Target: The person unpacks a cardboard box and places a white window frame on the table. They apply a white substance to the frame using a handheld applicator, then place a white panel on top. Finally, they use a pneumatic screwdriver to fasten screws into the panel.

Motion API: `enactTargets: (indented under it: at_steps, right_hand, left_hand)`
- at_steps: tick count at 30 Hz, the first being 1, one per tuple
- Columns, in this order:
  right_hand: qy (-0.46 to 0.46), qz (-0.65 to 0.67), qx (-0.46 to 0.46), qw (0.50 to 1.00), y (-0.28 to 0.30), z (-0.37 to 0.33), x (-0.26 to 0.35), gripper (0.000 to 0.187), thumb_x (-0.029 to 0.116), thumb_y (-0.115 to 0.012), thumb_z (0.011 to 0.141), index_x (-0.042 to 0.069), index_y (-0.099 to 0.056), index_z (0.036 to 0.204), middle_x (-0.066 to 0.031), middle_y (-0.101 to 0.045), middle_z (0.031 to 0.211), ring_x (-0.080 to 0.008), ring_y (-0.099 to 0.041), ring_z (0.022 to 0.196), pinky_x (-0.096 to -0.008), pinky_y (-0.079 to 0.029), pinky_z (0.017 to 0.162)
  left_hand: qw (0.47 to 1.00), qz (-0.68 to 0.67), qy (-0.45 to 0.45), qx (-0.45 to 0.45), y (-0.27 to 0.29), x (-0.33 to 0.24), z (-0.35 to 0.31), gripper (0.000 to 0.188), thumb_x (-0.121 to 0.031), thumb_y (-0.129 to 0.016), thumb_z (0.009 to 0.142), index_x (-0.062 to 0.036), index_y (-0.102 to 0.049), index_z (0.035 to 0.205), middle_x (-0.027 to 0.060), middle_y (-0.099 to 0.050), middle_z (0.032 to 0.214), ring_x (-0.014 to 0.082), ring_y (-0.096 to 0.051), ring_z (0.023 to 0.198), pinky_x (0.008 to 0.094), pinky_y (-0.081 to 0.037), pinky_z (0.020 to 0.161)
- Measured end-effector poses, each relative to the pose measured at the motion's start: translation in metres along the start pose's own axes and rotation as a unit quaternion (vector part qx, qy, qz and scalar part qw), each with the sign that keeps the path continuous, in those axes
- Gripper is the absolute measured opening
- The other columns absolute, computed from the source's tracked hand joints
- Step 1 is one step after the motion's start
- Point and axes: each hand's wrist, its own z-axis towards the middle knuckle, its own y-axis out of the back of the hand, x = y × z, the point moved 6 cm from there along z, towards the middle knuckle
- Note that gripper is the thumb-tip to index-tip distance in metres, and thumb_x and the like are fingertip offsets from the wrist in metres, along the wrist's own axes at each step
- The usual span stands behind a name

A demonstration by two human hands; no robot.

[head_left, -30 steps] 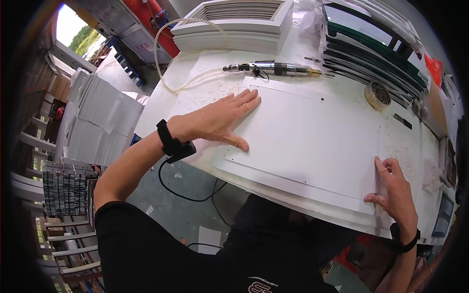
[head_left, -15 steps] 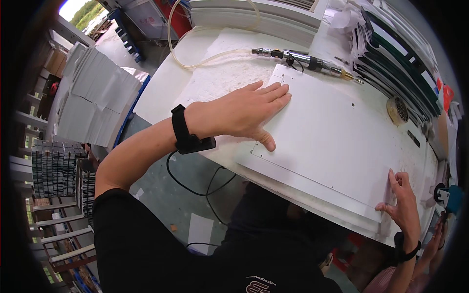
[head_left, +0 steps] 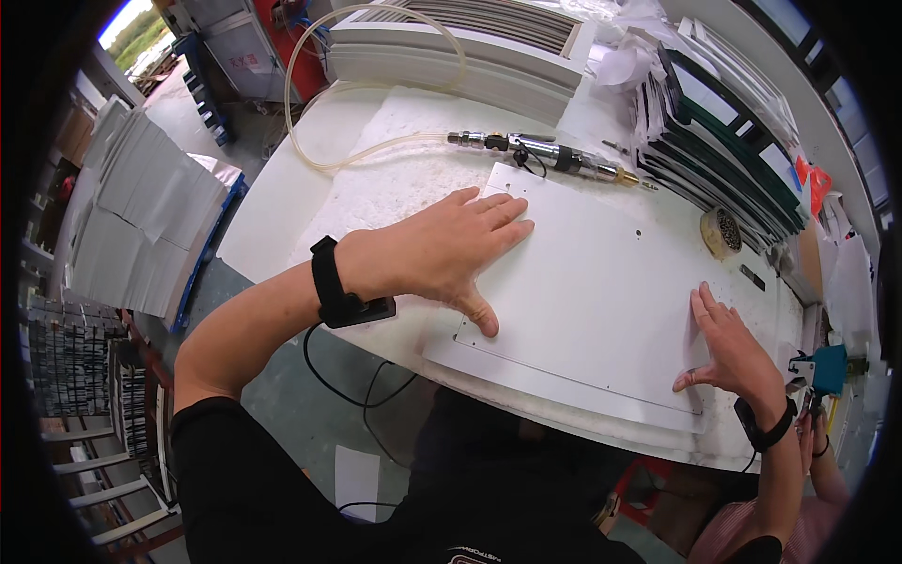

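Note:
A thin white panel (head_left: 592,291) with small holes near its edges lies flat on another white sheet (head_left: 507,371), which shows along the near side. My left hand (head_left: 437,249) rests on the panel's left end, fingers spread and thumb on the near left corner. At the right end, my right hand (head_left: 733,352) has its thumb and fingers apart along the panel's edge. Neither hand grasps anything. Beyond the panel lies an air screwdriver (head_left: 554,155) with a clear hose (head_left: 376,153) attached.
A round tin of screws (head_left: 722,230) and a small dark tool (head_left: 752,277) lie on the white table (head_left: 272,221) at right. Dark green and white frames (head_left: 719,150) are piled behind. At far right, another person's hand (head_left: 816,432) is near a teal power tool (head_left: 829,370). Stacked white sheets (head_left: 141,226) stand left.
The whole view has shifted, so the table appears lower and further left. My right hand's fingers have straightened along the panel's right edge. My left hand stays on the left end.

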Motion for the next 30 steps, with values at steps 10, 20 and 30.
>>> enactTargets:
  at_steps: [10,20,30]
  right_hand:
    - [0.018,-0.007,0.008,1.000,0.010,0.030,0.005,0.151,0.063,-0.096,0.050,-0.014,-0.022,0.158,-0.0417,-0.022,0.163,-0.0532,-0.028,0.153,-0.0558,-0.034,0.123]
    - [0.106,-0.007,-0.004,0.994,0.035,0.076,0.088,0.138,0.058,-0.092,0.064,-0.015,-0.022,0.158,-0.0385,-0.020,0.166,-0.0488,-0.023,0.156,-0.0468,-0.027,0.129]
    - [0.202,0.000,-0.159,0.966,0.116,0.159,0.143,0.056,0.016,-0.080,0.088,-0.003,-0.061,0.138,-0.0228,-0.069,0.130,-0.0398,-0.067,0.115,-0.0442,-0.054,0.099]
  left_hand:
    - [0.999,-0.033,-0.005,-0.012,-0.002,0.003,0.012,0.128,-0.080,-0.080,0.065,0.0056,-0.040,0.152,0.0350,-0.031,0.161,0.0484,-0.026,0.155,0.0571,-0.019,0.129]
    - [0.999,-0.012,-0.026,-0.023,-0.007,0.003,0.015,0.129,-0.083,-0.076,0.068,0.0022,-0.037,0.157,0.0348,-0.031,0.162,0.0487,-0.027,0.154,0.0587,-0.021,0.127]
    - [0.998,-0.009,-0.025,-0.053,-0.014,0.010,0.005,0.126,-0.080,-0.076,0.071,0.0050,-0.038,0.156,0.0381,-0.031,0.161,0.0510,-0.028,0.153,0.0611,-0.024,0.125]
